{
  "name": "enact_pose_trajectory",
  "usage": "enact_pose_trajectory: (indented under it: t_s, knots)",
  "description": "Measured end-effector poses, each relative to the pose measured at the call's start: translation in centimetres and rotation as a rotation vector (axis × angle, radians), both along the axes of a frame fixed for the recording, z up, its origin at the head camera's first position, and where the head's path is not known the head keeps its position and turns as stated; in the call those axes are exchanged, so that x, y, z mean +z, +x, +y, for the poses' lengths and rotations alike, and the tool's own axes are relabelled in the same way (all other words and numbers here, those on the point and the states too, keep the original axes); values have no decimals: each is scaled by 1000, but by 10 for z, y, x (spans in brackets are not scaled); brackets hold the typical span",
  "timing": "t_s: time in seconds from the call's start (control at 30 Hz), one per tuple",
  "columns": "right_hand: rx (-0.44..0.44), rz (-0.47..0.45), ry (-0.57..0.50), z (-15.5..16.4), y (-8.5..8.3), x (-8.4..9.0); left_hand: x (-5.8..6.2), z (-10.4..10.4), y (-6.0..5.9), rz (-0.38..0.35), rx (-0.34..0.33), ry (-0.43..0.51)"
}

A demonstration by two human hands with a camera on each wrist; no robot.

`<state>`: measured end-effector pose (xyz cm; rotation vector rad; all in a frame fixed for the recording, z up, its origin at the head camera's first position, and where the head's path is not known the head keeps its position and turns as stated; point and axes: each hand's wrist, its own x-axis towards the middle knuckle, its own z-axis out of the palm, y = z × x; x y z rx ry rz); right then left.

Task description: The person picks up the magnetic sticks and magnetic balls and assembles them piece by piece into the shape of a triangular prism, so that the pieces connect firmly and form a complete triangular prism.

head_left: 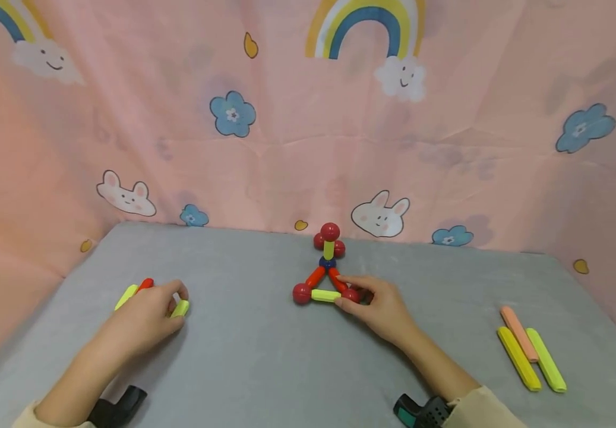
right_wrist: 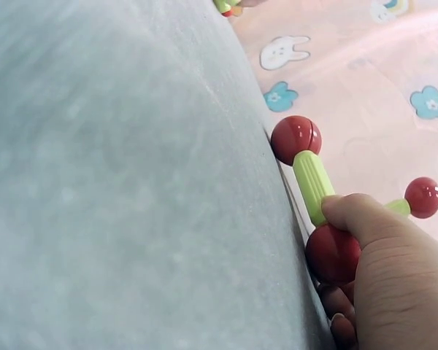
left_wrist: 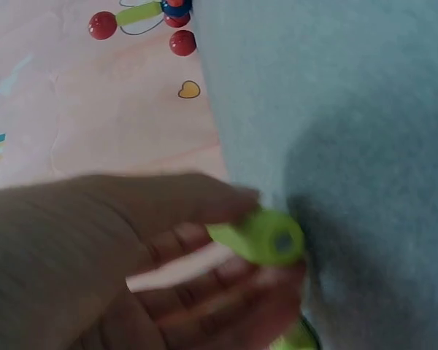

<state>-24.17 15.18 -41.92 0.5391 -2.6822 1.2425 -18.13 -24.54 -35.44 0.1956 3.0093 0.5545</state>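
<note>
A small structure of magnetic sticks and red balls (head_left: 327,267) stands mid-table: a flat triangle of red and yellow-green sticks with an upright stick topped by a red ball. My right hand (head_left: 374,303) pinches the triangle's right corner ball (right_wrist: 333,253), thumb on the yellow-green base stick (right_wrist: 312,184). My left hand (head_left: 149,312) at the left holds a yellow-green stick (left_wrist: 261,237) in its curled fingers, over a small pile of a yellow stick (head_left: 126,296) and a red stick (head_left: 145,284).
Three loose sticks lie at the right of the grey table (head_left: 265,356): two yellow-green (head_left: 547,360) and one peach (head_left: 519,334). A pink cartoon-print cloth (head_left: 297,131) walls the back and sides. Wrist-camera mounts show at the bottom edge.
</note>
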Motion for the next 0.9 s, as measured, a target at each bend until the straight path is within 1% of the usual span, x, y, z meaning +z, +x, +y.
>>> enact_pose_trajectory:
  t_s: [0.13,0.27,0.47,0.53,0.7,0.8,0.9]
  knots:
    - [-8,2,4,2,1,1,3,10,-5,-8,-46,99]
    - [-8,7,14,2,1,1,9,23,-10,-12,-66,151]
    - [-7,6,16,2,1,1,20,46,-19,60,-167,248]
    - [-5,13,16,2,0,0,23,55,-24,80,-189,272]
    - [-7,13,18,2,-1,0,26,83,-38,117,-199,318]
    - [-6,9,20,1,-2,-1,26,102,-47,128,-201,369]
    - [-7,8,21,1,-2,-1,25,119,-54,144,-213,437]
